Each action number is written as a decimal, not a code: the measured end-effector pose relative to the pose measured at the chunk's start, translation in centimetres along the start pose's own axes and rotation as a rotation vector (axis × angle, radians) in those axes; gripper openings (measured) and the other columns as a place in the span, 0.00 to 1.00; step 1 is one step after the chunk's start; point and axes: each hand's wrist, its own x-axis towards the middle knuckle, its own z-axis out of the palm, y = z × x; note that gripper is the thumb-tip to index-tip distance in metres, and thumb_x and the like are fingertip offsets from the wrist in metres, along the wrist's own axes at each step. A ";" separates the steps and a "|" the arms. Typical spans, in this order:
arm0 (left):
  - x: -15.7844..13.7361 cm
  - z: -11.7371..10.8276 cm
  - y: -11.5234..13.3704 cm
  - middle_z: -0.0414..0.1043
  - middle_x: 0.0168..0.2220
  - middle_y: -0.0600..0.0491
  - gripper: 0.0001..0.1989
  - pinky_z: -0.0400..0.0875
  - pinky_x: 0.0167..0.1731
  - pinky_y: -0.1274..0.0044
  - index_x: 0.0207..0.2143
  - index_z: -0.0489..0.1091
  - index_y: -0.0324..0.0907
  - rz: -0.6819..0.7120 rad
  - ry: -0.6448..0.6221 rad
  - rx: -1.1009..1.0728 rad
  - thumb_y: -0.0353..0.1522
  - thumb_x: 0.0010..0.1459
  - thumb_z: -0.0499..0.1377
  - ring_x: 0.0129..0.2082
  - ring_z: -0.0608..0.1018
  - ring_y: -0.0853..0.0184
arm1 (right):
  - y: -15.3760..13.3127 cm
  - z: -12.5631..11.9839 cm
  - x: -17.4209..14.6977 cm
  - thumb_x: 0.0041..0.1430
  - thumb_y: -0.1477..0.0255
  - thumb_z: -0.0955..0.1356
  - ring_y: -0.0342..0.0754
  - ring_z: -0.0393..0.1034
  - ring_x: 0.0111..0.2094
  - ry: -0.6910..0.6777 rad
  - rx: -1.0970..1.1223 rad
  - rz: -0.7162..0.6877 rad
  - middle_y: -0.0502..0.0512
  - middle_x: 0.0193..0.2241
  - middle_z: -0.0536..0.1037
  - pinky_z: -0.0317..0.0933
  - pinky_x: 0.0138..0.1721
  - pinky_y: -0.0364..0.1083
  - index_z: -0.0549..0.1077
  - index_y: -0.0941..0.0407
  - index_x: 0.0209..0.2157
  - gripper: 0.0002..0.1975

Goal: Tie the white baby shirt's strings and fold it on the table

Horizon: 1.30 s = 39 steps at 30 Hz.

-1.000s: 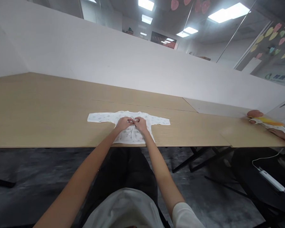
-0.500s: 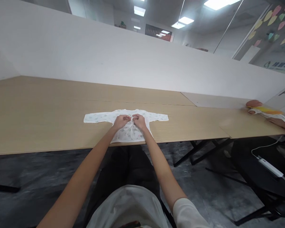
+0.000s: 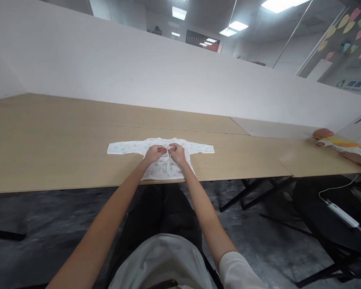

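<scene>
A small white shirt [image 3: 160,169] with a scattered print lies spread on the wooden table [image 3: 63,156], its hem just beside the near edge and its neckline toward the far edge. One sleeve stretches toward the table's left end, the other toward its right end, both lying flat. The left hand [image 3: 155,153] rests on the chest of the shirt, thumb and forefinger brought together in a pinch at the front opening, a little below the neckline. The right hand [image 3: 177,152] meets it from the other side, its fingertips also drawn close and pinching the cloth at the same opening, so that the two sets of fingertips almost touch. Exactly which fold or fastening lies between them is too small to tell. Below the fingers the front opening runs down toward the hem. Near the table's right end is some yellow cloth [image 3: 343,142] with white cloth beside it, blurred. Beyond the near edge, on the right, a white power strip [image 3: 343,215] lies on a black chair [image 3: 311,212].
</scene>
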 end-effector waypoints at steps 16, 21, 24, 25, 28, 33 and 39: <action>0.3 0.3 -0.7 0.78 0.36 0.47 0.19 0.69 0.38 0.73 0.35 0.77 0.38 -0.011 -0.006 -0.115 0.44 0.48 0.59 0.35 0.78 0.61 | 0.3 0.2 -0.1 0.47 0.79 0.64 0.42 0.68 0.29 -0.066 0.044 -0.047 0.48 0.28 0.75 0.64 0.35 0.40 0.75 0.57 0.38 0.15; 0.2 0.3 -0.7 0.79 0.37 0.47 0.22 0.69 0.38 0.74 0.36 0.77 0.38 -0.002 -0.015 -0.114 0.47 0.50 0.58 0.37 0.77 0.61 | 0.3 0.5 -0.1 0.47 0.78 0.65 0.43 0.69 0.30 -0.053 -0.012 -0.051 0.47 0.27 0.73 0.64 0.38 0.41 0.75 0.56 0.37 0.13; 0.2 0.2 -0.6 0.79 0.37 0.47 0.20 0.69 0.39 0.74 0.35 0.77 0.39 0.011 -0.011 -0.076 0.45 0.50 0.59 0.37 0.77 0.61 | 0.4 0.6 0.1 0.47 0.77 0.66 0.43 0.69 0.31 -0.053 -0.011 -0.042 0.47 0.26 0.73 0.64 0.39 0.42 0.75 0.56 0.37 0.13; 0.2 0.2 -0.6 0.78 0.37 0.47 0.19 0.69 0.39 0.74 0.35 0.77 0.39 0.018 -0.003 -0.054 0.44 0.50 0.58 0.37 0.77 0.61 | 0.5 0.6 0.1 0.46 0.77 0.67 0.44 0.69 0.31 -0.053 -0.002 -0.039 0.47 0.26 0.74 0.64 0.40 0.43 0.74 0.56 0.37 0.13; 0.2 0.3 -0.5 0.78 0.36 0.47 0.17 0.69 0.39 0.74 0.34 0.77 0.39 0.046 0.014 0.010 0.42 0.51 0.56 0.37 0.77 0.62 | 0.7 0.6 0.3 0.45 0.75 0.68 0.44 0.70 0.31 -0.044 0.033 -0.035 0.47 0.25 0.74 0.64 0.40 0.43 0.74 0.56 0.36 0.12; 0.0 0.4 -0.4 0.78 0.36 0.48 0.17 0.68 0.38 0.74 0.36 0.76 0.41 0.070 0.039 0.188 0.40 0.54 0.53 0.35 0.76 0.62 | 1.3 1.0 0.7 0.43 0.76 0.67 0.45 0.70 0.30 0.004 0.079 -0.041 0.48 0.25 0.75 0.64 0.38 0.43 0.75 0.57 0.33 0.12; -0.3 0.5 0.1 0.78 0.37 0.50 0.15 0.67 0.41 0.75 0.36 0.77 0.42 0.075 0.057 0.357 0.37 0.56 0.51 0.37 0.77 0.62 | 1.9 1.3 0.9 0.44 0.77 0.65 0.45 0.73 0.31 0.022 0.089 0.027 0.51 0.28 0.79 0.66 0.37 0.42 0.77 0.58 0.30 0.10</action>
